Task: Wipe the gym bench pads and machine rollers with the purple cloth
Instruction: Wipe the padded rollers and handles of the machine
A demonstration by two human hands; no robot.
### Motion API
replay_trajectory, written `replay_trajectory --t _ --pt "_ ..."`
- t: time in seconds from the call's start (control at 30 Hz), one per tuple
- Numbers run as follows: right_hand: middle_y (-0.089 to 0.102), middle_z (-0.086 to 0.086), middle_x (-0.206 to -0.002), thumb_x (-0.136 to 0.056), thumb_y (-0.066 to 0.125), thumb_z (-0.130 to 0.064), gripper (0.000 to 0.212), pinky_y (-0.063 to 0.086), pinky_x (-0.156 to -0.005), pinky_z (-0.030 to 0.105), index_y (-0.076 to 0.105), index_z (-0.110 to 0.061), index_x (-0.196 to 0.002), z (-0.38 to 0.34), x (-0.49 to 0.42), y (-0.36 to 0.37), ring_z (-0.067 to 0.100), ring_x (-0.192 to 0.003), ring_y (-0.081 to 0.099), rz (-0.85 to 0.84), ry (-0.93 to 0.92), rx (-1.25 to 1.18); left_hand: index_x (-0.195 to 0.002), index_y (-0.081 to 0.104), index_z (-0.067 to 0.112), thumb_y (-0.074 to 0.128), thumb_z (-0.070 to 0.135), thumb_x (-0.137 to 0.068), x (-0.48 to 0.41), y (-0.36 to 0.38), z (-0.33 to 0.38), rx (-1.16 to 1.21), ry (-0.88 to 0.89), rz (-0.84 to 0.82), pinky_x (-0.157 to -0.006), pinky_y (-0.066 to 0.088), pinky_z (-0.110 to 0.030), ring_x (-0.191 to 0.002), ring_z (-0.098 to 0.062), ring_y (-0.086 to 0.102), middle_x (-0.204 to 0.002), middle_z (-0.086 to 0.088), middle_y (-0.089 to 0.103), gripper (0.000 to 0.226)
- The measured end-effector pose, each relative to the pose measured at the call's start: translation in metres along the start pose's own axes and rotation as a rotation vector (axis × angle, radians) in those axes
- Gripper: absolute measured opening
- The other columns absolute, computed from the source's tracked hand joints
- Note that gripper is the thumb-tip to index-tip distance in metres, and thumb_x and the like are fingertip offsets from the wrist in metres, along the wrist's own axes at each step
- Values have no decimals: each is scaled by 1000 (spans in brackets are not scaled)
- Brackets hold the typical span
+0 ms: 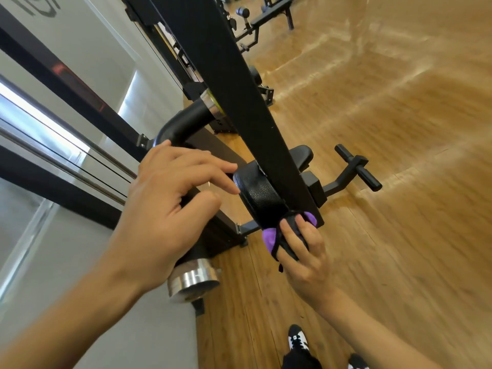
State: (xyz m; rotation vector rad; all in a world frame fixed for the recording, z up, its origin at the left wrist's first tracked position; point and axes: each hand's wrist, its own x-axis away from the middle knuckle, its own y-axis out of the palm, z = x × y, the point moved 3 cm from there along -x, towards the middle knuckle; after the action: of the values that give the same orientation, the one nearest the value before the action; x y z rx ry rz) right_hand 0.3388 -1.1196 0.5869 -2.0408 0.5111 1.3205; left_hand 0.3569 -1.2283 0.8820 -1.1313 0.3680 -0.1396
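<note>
At the roller pad [257, 193] end, right hand [300, 251] grips the purple cloth [269, 237] to wipe; left hand [165, 198] hovers relaxed, empty.

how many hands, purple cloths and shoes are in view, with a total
hands: 2, left hand and right hand
purple cloth: 1, in the right hand's grip
shoes: 2, left shoe and right shoe
total: 5
</note>
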Motion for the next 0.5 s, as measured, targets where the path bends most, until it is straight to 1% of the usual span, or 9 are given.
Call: replay_trajectory --t 0.03,0.1,0.13,0.17,0.23,0.3,0.37,0.43,0.5 --pt "48 10 -148 -104 57 -9 15 35 -119 48 63 -15 -116 7 22 -2 28 -153 28 -19 -24 2 -91 75 38 41 42 -80 1 -1 1 0 1 5 -115 27 -46 -130 -15 53 -119 25 69 36" --pt "48 9 -146 -105 55 -8 12 42 -112 49 63 -15 -110 22 43 -7 28 -152 30 -44 -64 -7 -89 75 38 40 42 -79 0 -3 4 16 -9 19 -115 26 -47 -130 -14 53 -119 25 70 36" --pt "51 10 -142 -104 57 -7 10 45 -107 49 63 -14 -108 24 39 -10 29 -149 35 -33 -69 -10 -88 75 37 40 42 -79 0 -2 6 27 -18 19 -116 26 -45 -130 -14 52 -119 25 70 36" --pt "54 11 -138 -103 59 -7 8 47 -105 47 63 -13 -107 24 27 -13 31 -143 40 3 -68 -16 -87 75 37 40 41 -78 0 -2 8 31 -18 21 -116 26 -45 -129 -12 52 -118 25 70 36" --pt "55 10 -138 -102 63 -8 11 45 -109 45 64 -12 -112 14 -6 -17 35 -134 47 87 -30 -31 -85 75 36 40 40 -79 0 0 10 34 -24 12 -116 27 -43 -126 -6 52 -117 25 70 35" --pt "54 9 -142 -101 65 -9 18 46 -108 46 63 -12 -118 7 -19 -17 35 -133 49 123 11 -31 -85 74 37 39 41 -78 0 1 12 43 -39 0 -114 26 -33 -123 -2 52 -116 25 70 35" --pt "53 9 -142 -98 67 -9 24 42 -112 47 62 -15 -121 10 10 -17 33 -137 45 67 3 -15 -85 74 38 39 41 -76 0 3 15 27 -49 -14 -110 26 -23 -122 -2 52 -117 26 70 36" --pt "52 7 -142 -95 70 -8 27 39 -115 48 63 -19 -118 20 54 -21 31 -138 41 -1 -58 5 -85 75 37 40 39 -75 0 5 18 27 -42 -24 -107 26 -20 -123 -4 52 -118 25 70 36" --pt "51 5 -143 -93 72 -8 27 41 -112 48 64 -19 -116 28 63 -25 29 -139 40 -25 -76 -6 -86 75 37 41 37 -74 0 7 19 21 -30 -23 -106 25 -14 -123 -6 53 -117 25 70 36"
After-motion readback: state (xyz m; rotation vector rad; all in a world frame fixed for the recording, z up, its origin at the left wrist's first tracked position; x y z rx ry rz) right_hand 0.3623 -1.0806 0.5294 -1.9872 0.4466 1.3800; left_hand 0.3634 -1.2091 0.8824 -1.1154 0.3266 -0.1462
